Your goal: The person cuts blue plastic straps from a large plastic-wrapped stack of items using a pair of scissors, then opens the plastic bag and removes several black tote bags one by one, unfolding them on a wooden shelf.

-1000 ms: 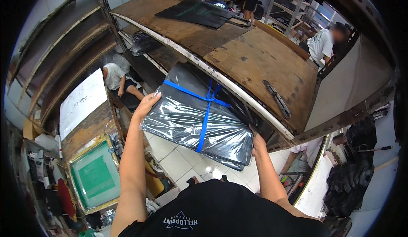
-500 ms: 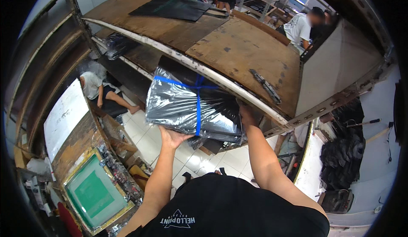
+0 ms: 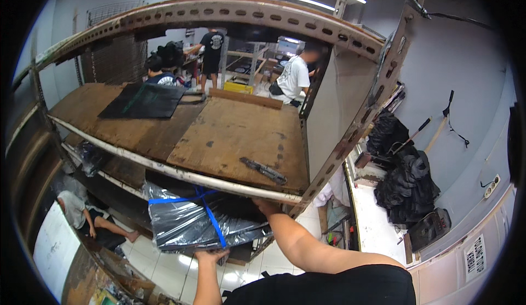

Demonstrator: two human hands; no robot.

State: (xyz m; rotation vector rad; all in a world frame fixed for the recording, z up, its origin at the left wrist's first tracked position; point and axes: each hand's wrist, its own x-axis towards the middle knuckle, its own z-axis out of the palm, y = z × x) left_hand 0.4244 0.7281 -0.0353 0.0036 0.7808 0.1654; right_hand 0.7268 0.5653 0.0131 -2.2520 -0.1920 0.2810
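gripping black plastic bundle (image 3: 205,223) | left hand (image 3: 211,255) beneath | right hand (image 3: 266,205) atop

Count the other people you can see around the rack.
4: a person in a black shirt standing beyond the rack, a person in a white shirt beside, a seated person behind the shelf, a person on the floor lower left. Others may be hidden.

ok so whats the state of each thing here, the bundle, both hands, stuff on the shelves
plastic-wrapped bundle: tied with blue tape, partly under the wooden shelf, tilted
left hand: under the bundle's near edge, supporting it
right hand: at the bundle's far side, fingers hidden under the shelf edge
wooden shelf: bare boards, worn
dark flat tool: lying flat on the shelf
black sheet: lying flat on the shelf
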